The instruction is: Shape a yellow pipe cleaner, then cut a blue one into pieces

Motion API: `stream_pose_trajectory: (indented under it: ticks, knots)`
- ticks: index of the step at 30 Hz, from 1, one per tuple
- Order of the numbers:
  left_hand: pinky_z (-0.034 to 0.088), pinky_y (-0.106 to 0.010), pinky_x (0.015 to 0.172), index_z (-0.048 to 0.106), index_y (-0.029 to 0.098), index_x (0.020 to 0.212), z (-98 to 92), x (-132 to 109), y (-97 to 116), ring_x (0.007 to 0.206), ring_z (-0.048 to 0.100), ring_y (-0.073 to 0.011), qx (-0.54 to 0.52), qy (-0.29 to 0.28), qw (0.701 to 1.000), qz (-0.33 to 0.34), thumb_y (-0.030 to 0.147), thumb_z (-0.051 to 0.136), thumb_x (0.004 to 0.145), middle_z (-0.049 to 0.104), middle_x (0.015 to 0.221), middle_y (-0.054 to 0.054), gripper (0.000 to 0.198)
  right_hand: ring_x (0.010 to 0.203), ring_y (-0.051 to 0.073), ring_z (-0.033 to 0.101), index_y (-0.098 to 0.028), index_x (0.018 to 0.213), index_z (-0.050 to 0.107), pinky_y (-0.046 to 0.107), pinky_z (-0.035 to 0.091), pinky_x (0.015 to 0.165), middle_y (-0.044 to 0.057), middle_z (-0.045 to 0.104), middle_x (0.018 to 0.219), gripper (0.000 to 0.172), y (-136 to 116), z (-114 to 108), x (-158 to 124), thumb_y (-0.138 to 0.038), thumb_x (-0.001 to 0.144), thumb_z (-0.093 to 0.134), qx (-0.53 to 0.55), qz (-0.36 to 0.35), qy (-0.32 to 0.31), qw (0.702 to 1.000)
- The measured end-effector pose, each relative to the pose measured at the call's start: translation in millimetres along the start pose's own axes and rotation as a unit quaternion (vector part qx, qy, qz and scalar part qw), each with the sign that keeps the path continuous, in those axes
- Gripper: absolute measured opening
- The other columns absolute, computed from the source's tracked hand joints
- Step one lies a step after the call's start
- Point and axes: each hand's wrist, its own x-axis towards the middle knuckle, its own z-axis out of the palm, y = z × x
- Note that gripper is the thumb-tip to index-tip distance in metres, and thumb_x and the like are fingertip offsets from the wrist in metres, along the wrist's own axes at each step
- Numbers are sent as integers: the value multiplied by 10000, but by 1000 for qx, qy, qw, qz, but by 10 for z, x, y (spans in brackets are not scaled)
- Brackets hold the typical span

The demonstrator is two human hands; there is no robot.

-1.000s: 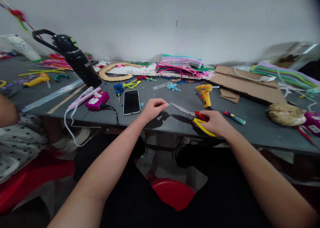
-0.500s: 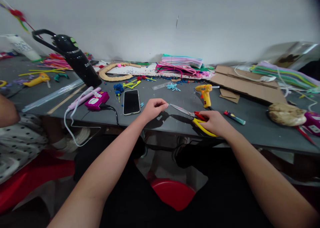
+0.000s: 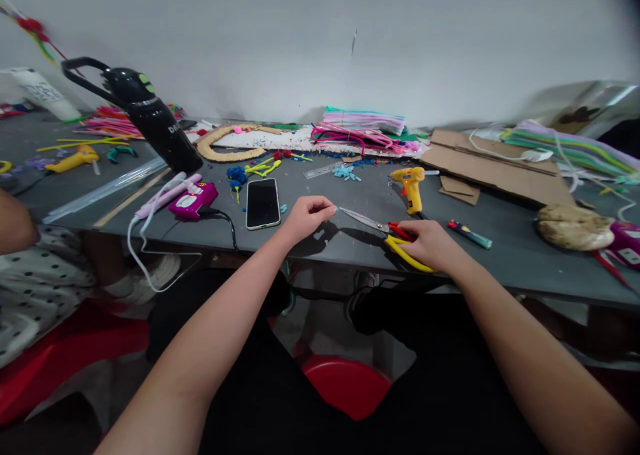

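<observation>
My right hand (image 3: 424,242) is closed around the red and yellow handles of a pair of scissors (image 3: 367,220), whose blades point left. Fingers pinched together, my left hand (image 3: 311,216) is just beyond the blade tips. A tiny light-blue bit shows at its fingertips, too small to name for sure. Farther back on the table lies a small heap of light-blue cut pieces (image 3: 346,172), beside a clear ruler (image 3: 321,170). A yellow glue gun (image 3: 411,187) with a lit orange light stands beyond my right hand.
Left of my hands lie a phone (image 3: 263,204) and a purple box with a cable (image 3: 194,202). A black bottle (image 3: 157,125) stands behind them. Cardboard (image 3: 493,165) and a utility knife (image 3: 469,234) lie to the right. Another person's arm (image 3: 15,223) is at the far left.
</observation>
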Motion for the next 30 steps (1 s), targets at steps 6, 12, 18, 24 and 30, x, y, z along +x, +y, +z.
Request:
stream_pose_trajectory:
  ticks: [6, 12, 18, 24, 30]
  knots:
    - [370, -244, 563, 658, 142, 726, 1, 2, 10, 565, 491, -112, -3, 0, 1000, -5, 399, 650, 770, 564, 598, 2, 261, 596, 148, 438, -197, 655, 565, 279, 312, 569, -7, 520, 607, 225, -21, -11, -2, -392, 766, 592, -4, -2, 2, 1000]
    - [361, -236, 558, 661, 135, 733, -5, 1, 1, 569, 487, -108, -2, -2, 1000, -7, 399, 645, 771, 567, 601, 1, 267, 594, 142, 423, -196, 669, 572, 276, 312, 570, -14, 504, 608, 209, -23, -16, -2, -381, 767, 587, -4, -1, -4, 1000]
    - [363, -235, 565, 659, 131, 731, -2, 1, -8, 576, 488, -108, -1, -2, 1000, -4, 397, 644, 770, 566, 601, 0, 269, 605, 141, 437, -193, 691, 589, 272, 318, 577, -13, 521, 625, 215, -11, -11, -2, -391, 775, 597, 0, 0, -6, 1000]
    - [364, -237, 563, 660, 133, 731, -5, -1, 10, 567, 487, -107, 0, 0, 1000, -3, 389, 642, 769, 566, 597, 2, 259, 604, 145, 434, -193, 676, 584, 278, 316, 573, -10, 525, 622, 230, -10, -7, 1, -401, 775, 599, -4, 0, -4, 1000]
    - [362, -235, 557, 662, 133, 729, -6, 0, -2, 568, 487, -107, 0, 0, 1000, -3, 388, 643, 771, 569, 594, 0, 259, 620, 154, 468, -183, 725, 635, 282, 330, 588, 7, 581, 662, 202, -13, -11, 1, -375, 768, 590, 1, -4, -4, 1000]
